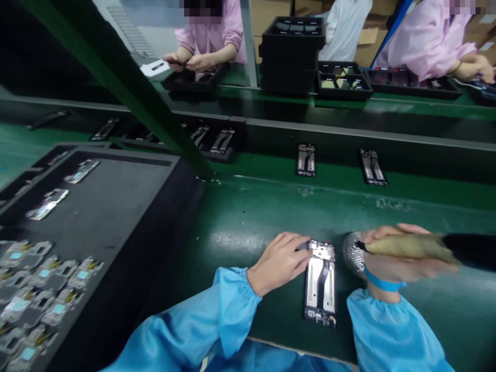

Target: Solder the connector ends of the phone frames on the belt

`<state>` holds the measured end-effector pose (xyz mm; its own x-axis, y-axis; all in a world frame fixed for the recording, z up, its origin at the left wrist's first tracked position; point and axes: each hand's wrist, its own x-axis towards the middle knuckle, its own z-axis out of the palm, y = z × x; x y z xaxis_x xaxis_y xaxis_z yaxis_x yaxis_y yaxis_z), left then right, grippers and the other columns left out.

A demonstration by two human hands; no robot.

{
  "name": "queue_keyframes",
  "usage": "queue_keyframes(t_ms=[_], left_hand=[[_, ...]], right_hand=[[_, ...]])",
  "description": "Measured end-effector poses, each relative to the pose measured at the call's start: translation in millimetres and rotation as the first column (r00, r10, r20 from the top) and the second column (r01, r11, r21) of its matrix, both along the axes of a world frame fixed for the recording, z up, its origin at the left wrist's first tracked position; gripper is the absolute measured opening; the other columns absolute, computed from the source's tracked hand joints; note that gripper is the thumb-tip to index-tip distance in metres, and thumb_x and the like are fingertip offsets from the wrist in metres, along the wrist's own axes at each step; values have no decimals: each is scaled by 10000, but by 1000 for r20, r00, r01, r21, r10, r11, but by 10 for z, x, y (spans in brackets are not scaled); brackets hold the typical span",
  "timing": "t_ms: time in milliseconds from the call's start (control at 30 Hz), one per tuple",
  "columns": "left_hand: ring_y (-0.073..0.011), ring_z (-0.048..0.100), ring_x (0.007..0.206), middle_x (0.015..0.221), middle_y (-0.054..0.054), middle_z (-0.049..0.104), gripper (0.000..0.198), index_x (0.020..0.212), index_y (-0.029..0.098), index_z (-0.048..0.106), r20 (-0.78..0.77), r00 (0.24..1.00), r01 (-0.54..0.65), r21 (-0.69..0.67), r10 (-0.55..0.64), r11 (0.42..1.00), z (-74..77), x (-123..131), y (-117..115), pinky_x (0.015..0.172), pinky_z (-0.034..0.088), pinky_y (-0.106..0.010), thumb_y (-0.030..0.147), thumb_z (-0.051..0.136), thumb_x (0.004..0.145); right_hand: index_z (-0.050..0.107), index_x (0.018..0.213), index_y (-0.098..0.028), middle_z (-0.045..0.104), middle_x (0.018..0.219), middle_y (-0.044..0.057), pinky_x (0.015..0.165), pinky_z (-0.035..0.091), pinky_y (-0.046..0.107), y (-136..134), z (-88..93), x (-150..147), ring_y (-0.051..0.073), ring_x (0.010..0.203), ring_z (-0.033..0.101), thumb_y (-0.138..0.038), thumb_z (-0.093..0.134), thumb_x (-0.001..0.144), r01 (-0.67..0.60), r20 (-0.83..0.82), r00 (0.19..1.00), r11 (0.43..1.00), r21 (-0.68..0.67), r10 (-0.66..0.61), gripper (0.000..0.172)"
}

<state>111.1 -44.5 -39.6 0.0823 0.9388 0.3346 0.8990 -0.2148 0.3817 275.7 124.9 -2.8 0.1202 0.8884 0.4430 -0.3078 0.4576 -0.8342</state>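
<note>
**Left hand [279, 261] on a smartphone frame [320, 289], right hand [405, 253] closed around a handheld tool [411, 247]**

The left fingers lie together, their tips [304, 244] resting on the frame's upper end without a visible pinch. The right hand wraps the tool's tan grip, and its round perforated metal head [353, 253] sits just beside that same end. The frame lies flat between the hands on a green tabletop [251, 219], its long axis running away from the person, almost straight, with a black ribbon cable [321, 284] along it. Two similar frames [306, 160] lie farther up. A black tray [116, 191] of metal parts [41, 299] sits left, partly behind a diagonal green beam [116, 77].
</note>
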Motion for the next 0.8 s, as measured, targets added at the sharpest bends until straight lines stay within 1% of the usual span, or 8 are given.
queue_keyframes(t_ms=[33, 100, 200, 267, 433, 667, 733, 800], left_hand=[[-255, 681, 1247, 1407, -69, 733, 226, 1139, 215, 779, 7, 1000, 3, -6, -3, 1000, 3, -5, 5, 1081, 551, -429, 306, 572, 1127], [-255, 680, 1255, 1414, -69, 730, 244, 1152, 217, 785, 23, 1000, 7, -21, -6, 1000, 6, -10, 13, 1075, 552, -434, 327, 568, 1131], [-257, 671, 1278, 1436, -78, 718, 251, 1193, 220, 788, 34, 999, 12, -53, -11, 998, 3, -9, 19, 1077, 555, -436, 344, 580, 1128], [-262, 661, 1300, 1447, -85, 710, 250, 1224, 222, 785, 24, 1000, 18, -69, -16, 997, 1, -8, 19, 1094, 550, -440, 347, 594, 1122], [-261, 662, 1297, 1451, -85, 710, 265, 1246, 217, 781, 5, 1000, 22, -64, -22, 998, 14, -2, 17, 1107, 548, -438, 347, 584, 1126], [-267, 674, 1283, 1443, -86, 719, 258, 1169, 205, 792, -13, 1000, 16, -67, -17, 998, 26, -7, 29, 1100, 549, -439, 350, 582, 1124], [-269, 674, 1280, 1439, -83, 720, 260, 1166, 201, 791, -12, 1000, 18, -59, -19, 998, 21, -14, 29, 1099, 549, -445, 350, 582, 1125], [-266, 673, 1280, 1436, -83, 720, 249, 1189, 207, 786, -2, 1000, 19, -54, -19, 998, 13, -20, 23, 1098, 549, -447, 345, 590, 1122]], right_hand=[[647, 992, -259, 593, 595, -9, 432, 476, 384, -57, 19, -24, 212, 425, 516, -928, 413, 920, -7, -9, 1000, 1000, 5, 7, 712], [653, 1051, -275, 604, 615, -6, 440, 486, 395, -182, 8, -94, 222, 433, 534, -951, 387, 916, -111, 20, 994, 994, -16, 111, 738], [652, 1094, -286, 616, 611, -1, 431, 483, 382, -324, -116, -213, 228, 428, 552, -975, 363, 901, -350, 75, 932, 935, -58, 354, 772], [662, 1093, -282, 631, 624, 2, 439, 494, 378, -355, -211, -266, 227, 432, 564, -939, 400, 918, -433, 64, 898, 900, -56, 436, 729], [684, 1107, -269, 639, 645, -8, 443, 496, 359, -317, -305, -287, 214, 431, 569, -837, 466, 951, -485, 1, 874, 874, -46, 485, 628], [674, 1064, -247, 637, 627, -14, 447, 482, 336, -377, -393, -347, 201, 432, 569, -887, 520, 891, -460, 28, 887, 886, -56, 462, 681], [670, 1052, -246, 633, 624, -14, 432, 468, 327, -401, -383, -370, 199, 425, 563, -898, 532, 879, -455, 34, 888, 888, -60, 458, 689], [669, 1074, -251, 631, 633, -13, 422, 467, 328, -384, -324, -352, 198, 425, 557, -881, 505, 906, -451, 27, 891, 890, -64, 453, 672]])
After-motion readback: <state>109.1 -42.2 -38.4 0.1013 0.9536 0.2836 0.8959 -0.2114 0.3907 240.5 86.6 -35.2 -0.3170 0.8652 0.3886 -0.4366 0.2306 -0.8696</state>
